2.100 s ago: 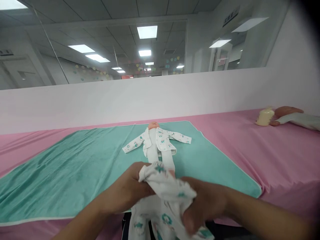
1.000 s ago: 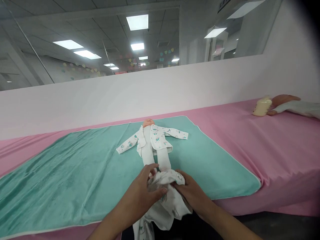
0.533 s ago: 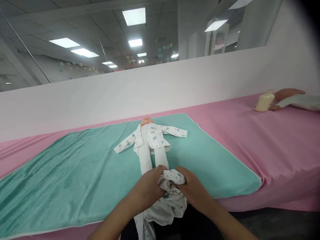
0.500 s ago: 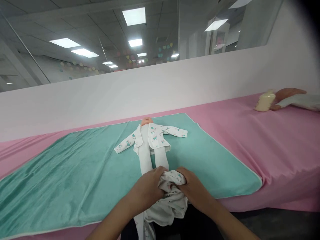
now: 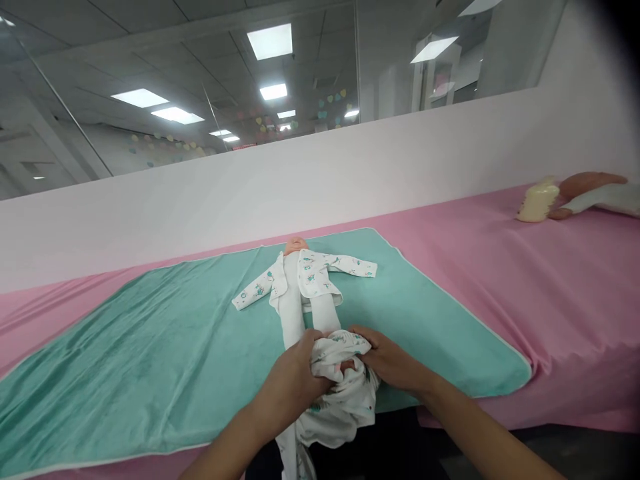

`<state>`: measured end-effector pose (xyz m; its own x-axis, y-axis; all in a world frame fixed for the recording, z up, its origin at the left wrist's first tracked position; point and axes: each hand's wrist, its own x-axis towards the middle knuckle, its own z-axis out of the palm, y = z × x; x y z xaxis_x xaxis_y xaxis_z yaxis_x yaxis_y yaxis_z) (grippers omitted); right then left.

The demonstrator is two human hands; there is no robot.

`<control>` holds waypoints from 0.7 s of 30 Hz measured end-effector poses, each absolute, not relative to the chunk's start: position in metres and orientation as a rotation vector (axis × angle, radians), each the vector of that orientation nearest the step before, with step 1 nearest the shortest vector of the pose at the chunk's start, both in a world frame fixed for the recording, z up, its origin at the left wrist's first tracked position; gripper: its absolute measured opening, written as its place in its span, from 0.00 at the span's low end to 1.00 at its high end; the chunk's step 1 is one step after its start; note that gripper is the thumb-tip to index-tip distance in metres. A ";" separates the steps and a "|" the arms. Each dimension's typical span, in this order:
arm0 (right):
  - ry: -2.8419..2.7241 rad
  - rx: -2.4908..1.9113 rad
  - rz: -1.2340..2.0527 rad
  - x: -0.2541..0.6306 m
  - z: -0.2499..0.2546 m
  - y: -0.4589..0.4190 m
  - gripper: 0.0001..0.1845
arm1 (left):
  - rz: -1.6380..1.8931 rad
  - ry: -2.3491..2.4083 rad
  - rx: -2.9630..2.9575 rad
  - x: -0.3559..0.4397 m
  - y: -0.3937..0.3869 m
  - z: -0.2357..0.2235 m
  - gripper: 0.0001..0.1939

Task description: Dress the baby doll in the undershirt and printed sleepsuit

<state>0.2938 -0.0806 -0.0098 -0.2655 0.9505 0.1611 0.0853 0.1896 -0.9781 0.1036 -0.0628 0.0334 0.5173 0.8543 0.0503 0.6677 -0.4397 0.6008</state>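
A baby doll (image 5: 300, 280) lies on its back on a teal mat (image 5: 150, 347), in a white printed top with the sleeves spread and white legs pointing at me. My left hand (image 5: 293, 383) and my right hand (image 5: 385, 360) are both closed on a bunched pair of white printed baby trousers (image 5: 340, 393). The bundle sits right at the doll's feet, which are hidden by it. The loose end of the trousers hangs down over the table's near edge.
The mat lies on a long table with a pink cover (image 5: 525, 280). At the far right, another person's hand (image 5: 585, 187) rests by a cream baby bottle (image 5: 537, 202). A low white wall with glass above runs behind the table.
My hands carried the trousers forward from near my body to the doll's feet and gathered the cloth tighter. The other person's hand and bottle stayed put.
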 end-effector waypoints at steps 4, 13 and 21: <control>-1.369 -0.910 1.363 0.283 -0.008 -0.076 0.10 | 0.503 1.260 2.279 0.101 -0.060 0.033 0.26; -1.301 -0.902 1.369 0.266 -0.009 -0.075 0.11 | 0.397 1.481 2.515 0.115 -0.066 0.016 0.16; -1.530 -0.911 1.177 0.272 -0.003 -0.080 0.10 | 0.636 1.501 2.215 0.119 -0.076 0.012 0.22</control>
